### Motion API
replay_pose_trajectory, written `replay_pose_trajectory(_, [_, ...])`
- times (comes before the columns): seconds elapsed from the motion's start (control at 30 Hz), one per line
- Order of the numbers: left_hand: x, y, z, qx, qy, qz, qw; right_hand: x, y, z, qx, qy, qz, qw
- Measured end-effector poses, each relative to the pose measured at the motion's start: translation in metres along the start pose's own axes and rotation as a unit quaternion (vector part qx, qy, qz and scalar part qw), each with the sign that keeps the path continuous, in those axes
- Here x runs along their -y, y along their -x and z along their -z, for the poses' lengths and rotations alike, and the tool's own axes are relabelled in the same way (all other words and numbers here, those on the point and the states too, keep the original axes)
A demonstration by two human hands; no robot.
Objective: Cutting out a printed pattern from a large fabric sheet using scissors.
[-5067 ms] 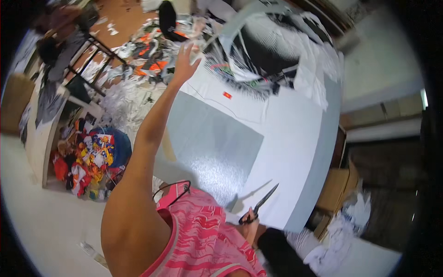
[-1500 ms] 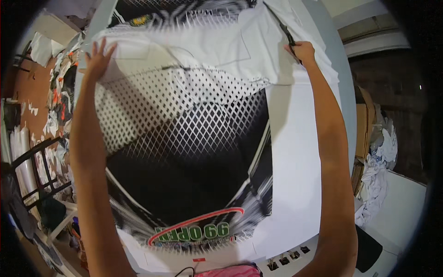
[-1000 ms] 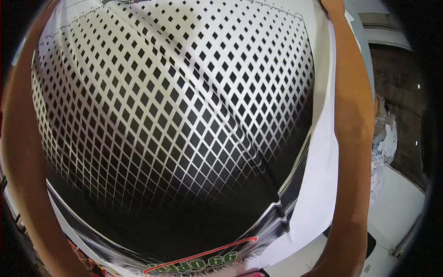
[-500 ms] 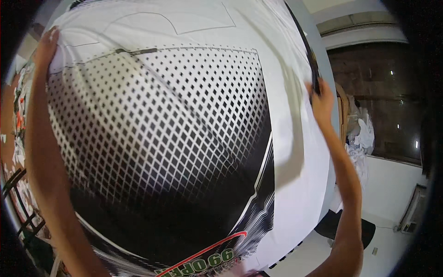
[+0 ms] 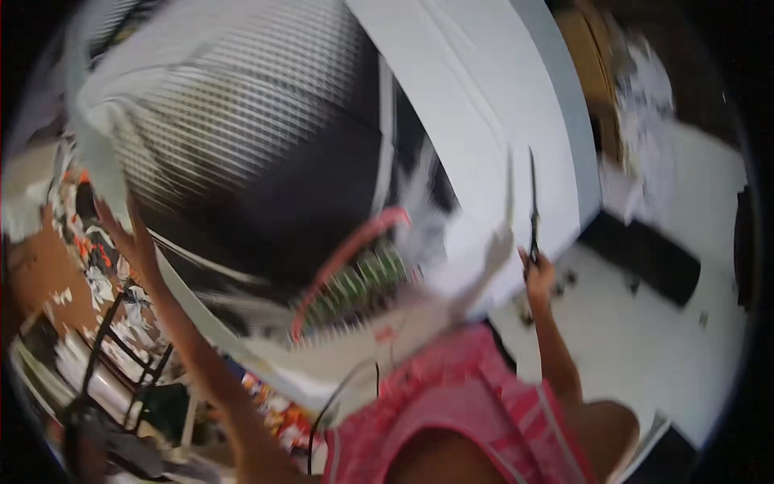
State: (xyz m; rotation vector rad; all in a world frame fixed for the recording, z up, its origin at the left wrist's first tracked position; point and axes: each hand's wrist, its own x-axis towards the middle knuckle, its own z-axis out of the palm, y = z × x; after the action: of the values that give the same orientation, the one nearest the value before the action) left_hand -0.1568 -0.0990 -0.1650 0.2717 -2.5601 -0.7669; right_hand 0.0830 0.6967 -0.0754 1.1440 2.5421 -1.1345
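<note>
My right hand [image 5: 538, 278] is closed round the handles of a pair of dark scissors [image 5: 534, 206], whose blades point away from me. It is over the right part of the table near its front edge, and a shadow of hand and scissors falls on the white fabric [image 5: 484, 153]. The fabric carries a black-and-white diamond print [image 5: 234, 105] with a red curved line and green lettering near my side. My left hand [image 5: 129, 234] is at the left edge of the table beside the fabric, its fingers smeared by motion, so its grip is unclear.
Scraps of cloth [image 5: 97, 266] litter the brown floor at the left, next to a dark metal frame [image 5: 121, 355]. A black board-like object [image 5: 641, 258] lies on the pale floor at the right. White cloth [image 5: 645, 121] is heaped beyond the table's right edge [image 5: 576, 137].
The view has swung lower, with my pink top now showing. Both hands have come nearer to me along the table's sides; the scissors now show clearly in the right hand.
</note>
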Motion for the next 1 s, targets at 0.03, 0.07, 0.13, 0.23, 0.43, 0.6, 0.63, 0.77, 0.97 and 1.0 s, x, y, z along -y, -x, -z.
replay_pose_trajectory(0.03, [-0.041, 0.053, 0.016, -0.008, 0.032, 0.016, 0.999, -0.015, 0.018, 0.014, 0.005, 0.053, 0.007, 0.999])
replay_pose_trajectory(0.07, [-0.078, 0.105, 0.028, 0.010, -0.023, 0.053, 0.998, -0.028, 0.041, 0.024, 0.001, 0.072, -0.046, 0.996])
replay_pose_trajectory(0.13, [-0.146, 0.213, 0.045, 0.064, -0.122, 0.159, 0.978, -0.037, 0.079, 0.042, 0.001, 0.068, -0.106, 0.992])
replay_pose_trajectory(0.23, [-0.220, 0.353, 0.045, 0.112, -0.086, 0.246, 0.959, -0.043, 0.124, 0.067, 0.156, -0.009, -0.088, 0.984])
replay_pose_trajectory(0.43, [-0.314, 0.536, 0.044, 0.306, -0.209, 0.238, 0.898, -0.105, 0.154, 0.133, 0.310, 0.005, -0.045, 0.950])
replay_pose_trajectory(0.6, [-0.335, 0.574, 0.052, 0.303, -0.191, 0.301, 0.884, -0.169, 0.138, 0.169, 0.431, 0.046, -0.121, 0.893])
replay_pose_trajectory(0.63, [-0.336, 0.577, 0.054, 0.320, -0.199, 0.302, 0.876, -0.181, 0.135, 0.169, 0.447, 0.044, -0.115, 0.886])
replay_pose_trajectory(0.77, [-0.341, 0.584, 0.069, 0.369, -0.224, 0.313, 0.846, -0.228, 0.129, 0.159, 0.492, -0.060, -0.125, 0.860])
replay_pose_trajectory(0.97, [-0.342, 0.581, 0.070, 0.389, -0.212, 0.322, 0.836, -0.262, 0.119, 0.118, 0.500, -0.075, -0.110, 0.856])
replay_pose_trajectory(1.0, [-0.341, 0.582, 0.069, 0.391, -0.220, 0.318, 0.835, -0.263, 0.116, 0.111, 0.486, -0.074, -0.097, 0.865])
